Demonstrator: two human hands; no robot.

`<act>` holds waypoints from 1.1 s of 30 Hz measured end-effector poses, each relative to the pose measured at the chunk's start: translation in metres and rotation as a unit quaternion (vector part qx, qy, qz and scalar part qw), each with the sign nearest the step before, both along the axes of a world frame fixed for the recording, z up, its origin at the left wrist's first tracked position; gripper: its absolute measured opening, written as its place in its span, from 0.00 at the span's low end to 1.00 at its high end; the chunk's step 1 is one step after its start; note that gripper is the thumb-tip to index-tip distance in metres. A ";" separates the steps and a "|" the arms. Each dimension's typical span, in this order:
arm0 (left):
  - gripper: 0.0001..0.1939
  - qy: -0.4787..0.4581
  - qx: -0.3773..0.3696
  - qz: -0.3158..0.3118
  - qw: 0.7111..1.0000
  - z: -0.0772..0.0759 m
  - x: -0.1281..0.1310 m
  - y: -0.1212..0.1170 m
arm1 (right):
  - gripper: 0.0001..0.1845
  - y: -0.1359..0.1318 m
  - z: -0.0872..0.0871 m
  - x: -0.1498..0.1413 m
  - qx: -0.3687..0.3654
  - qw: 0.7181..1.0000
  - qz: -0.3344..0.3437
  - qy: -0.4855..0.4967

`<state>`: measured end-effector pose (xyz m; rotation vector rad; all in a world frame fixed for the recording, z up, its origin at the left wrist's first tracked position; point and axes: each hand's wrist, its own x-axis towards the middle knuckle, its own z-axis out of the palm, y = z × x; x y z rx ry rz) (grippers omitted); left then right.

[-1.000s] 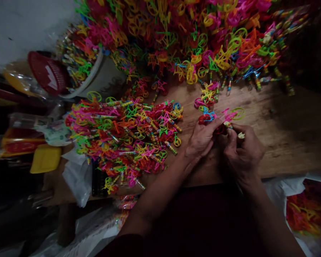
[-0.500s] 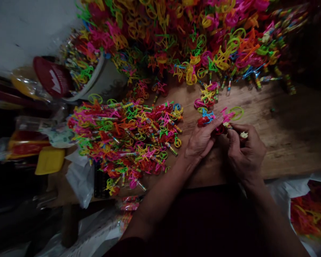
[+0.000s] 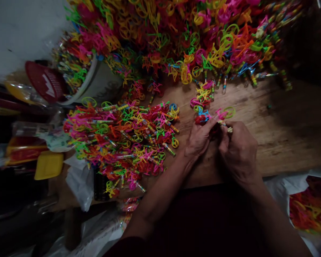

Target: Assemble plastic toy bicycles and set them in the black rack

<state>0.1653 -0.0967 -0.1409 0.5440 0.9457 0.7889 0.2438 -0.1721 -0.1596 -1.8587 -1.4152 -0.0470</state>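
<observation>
My left hand and my right hand meet over a wooden table, fingers pinched together on a small red plastic bicycle toy with blue parts. My right hand also grips a thin tube with a pale end. A pink toy bicycle with a green wheel lies just beyond my fingers. To the left of my left hand lies a heap of finished toy bicycles with candy tubes.
A huge pile of coloured toy bicycles fills the table's far side. A white bucket of toys and a red basket stand at the left. A yellow box and plastic bags sit lower left; a bag of toys lower right.
My hands have stayed together on the small toy; my right fingers have shifted slightly up and left along the tube. The view has drifted a little.
</observation>
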 end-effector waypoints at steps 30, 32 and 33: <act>0.19 -0.056 0.009 -0.145 0.988 0.011 -0.060 0.016 | 0.16 -0.018 -0.003 0.022 -0.015 0.931 -0.036 0.363; 0.19 -0.054 0.011 -0.146 0.988 0.014 -0.066 0.018 | 0.16 -0.028 -0.001 0.025 -0.043 0.934 -0.021 0.355; 0.19 -0.051 0.015 -0.143 0.988 0.017 -0.070 0.019 | 0.16 -0.032 0.001 0.025 -0.055 0.934 -0.022 0.351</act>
